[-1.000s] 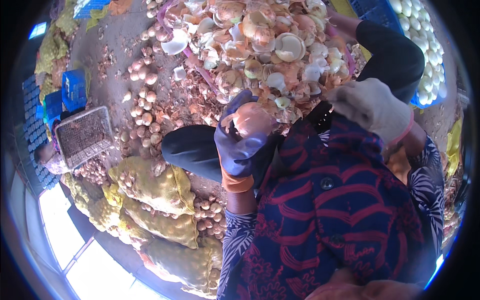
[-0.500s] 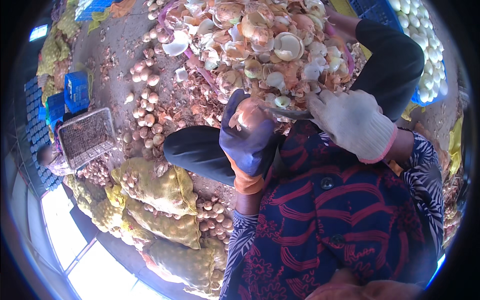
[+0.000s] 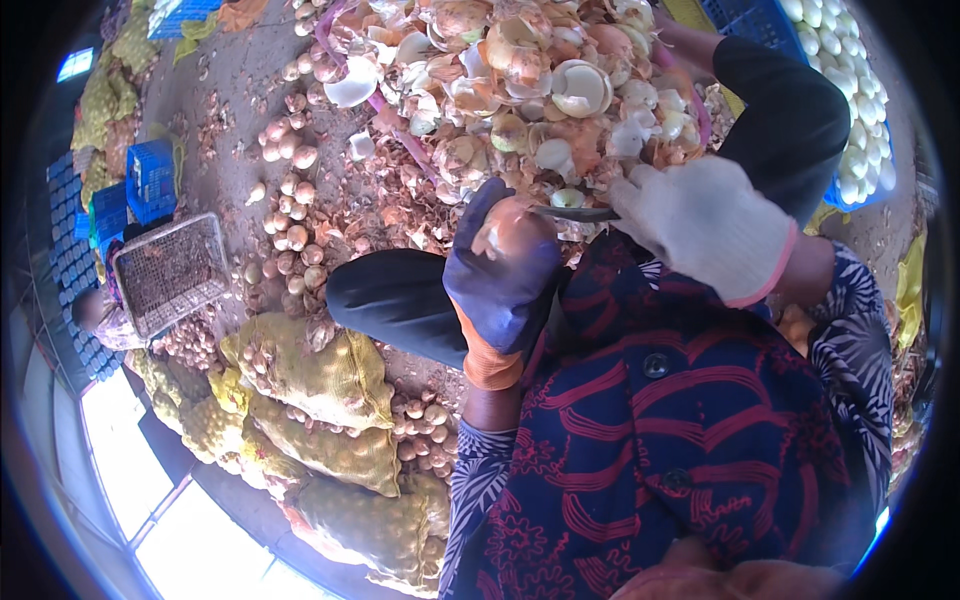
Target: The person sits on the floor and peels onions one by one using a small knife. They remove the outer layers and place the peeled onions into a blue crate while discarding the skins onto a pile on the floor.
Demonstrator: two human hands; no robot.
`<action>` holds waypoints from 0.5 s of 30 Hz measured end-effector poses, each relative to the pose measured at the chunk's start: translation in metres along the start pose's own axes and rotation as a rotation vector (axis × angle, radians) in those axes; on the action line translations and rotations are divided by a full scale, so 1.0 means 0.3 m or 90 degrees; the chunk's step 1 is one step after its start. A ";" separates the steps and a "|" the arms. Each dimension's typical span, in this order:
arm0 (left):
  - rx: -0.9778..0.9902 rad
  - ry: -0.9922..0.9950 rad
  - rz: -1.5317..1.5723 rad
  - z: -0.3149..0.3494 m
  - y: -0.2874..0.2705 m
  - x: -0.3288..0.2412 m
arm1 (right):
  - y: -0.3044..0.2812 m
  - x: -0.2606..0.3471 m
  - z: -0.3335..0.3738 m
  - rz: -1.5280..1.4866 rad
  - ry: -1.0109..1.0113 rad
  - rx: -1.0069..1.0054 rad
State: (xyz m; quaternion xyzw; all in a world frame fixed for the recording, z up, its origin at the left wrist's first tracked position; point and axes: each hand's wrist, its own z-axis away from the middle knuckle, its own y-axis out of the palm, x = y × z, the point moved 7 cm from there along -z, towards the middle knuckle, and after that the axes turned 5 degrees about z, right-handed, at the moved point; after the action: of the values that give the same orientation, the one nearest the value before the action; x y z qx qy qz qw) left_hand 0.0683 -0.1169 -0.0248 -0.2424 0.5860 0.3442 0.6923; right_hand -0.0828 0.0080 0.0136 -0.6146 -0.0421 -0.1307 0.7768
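My left hand (image 3: 505,285), in a purple-blue glove with an orange cuff, is closed round an onion (image 3: 508,228) whose brown skin is partly on. My right hand (image 3: 705,225), in a whitish knit glove, grips a knife (image 3: 575,213); its handle is hidden in the fingers. The blade points left, its tip at the onion's upper right side. Just beyond both hands rises a heap of onion skins and cut pieces (image 3: 540,100), with a purple rim (image 3: 405,140) showing along its edges.
Loose onions (image 3: 290,240) and scattered skins cover the floor at left. Yellow mesh sacks of onions (image 3: 320,375) lie at lower left. A person holds a grey crate (image 3: 175,275) near blue crates (image 3: 150,185). Peeled white onions (image 3: 850,95) fill a blue crate (image 3: 815,55) at upper right.
The right hand and knife have shifted slightly upward, the blade now higher against the onion. The onion has turned a little in the left hand.
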 end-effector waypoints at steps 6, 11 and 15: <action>0.281 0.035 -0.211 -0.037 0.011 0.032 | -0.130 -0.124 -0.064 0.001 -0.135 0.064; 0.224 -0.179 0.093 -0.030 0.006 0.054 | -0.107 -0.177 -0.046 -0.254 -0.118 0.115; 0.268 -0.194 0.111 -0.033 0.039 0.061 | -0.076 -0.033 -0.081 -0.310 -0.053 -0.026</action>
State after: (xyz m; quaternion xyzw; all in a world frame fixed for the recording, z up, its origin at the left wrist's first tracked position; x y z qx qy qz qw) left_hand 0.0545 -0.1132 -0.0438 0.0128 0.5525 0.3056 0.7754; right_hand -0.1003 -0.0187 0.0271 -0.6065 -0.2186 -0.2896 0.7075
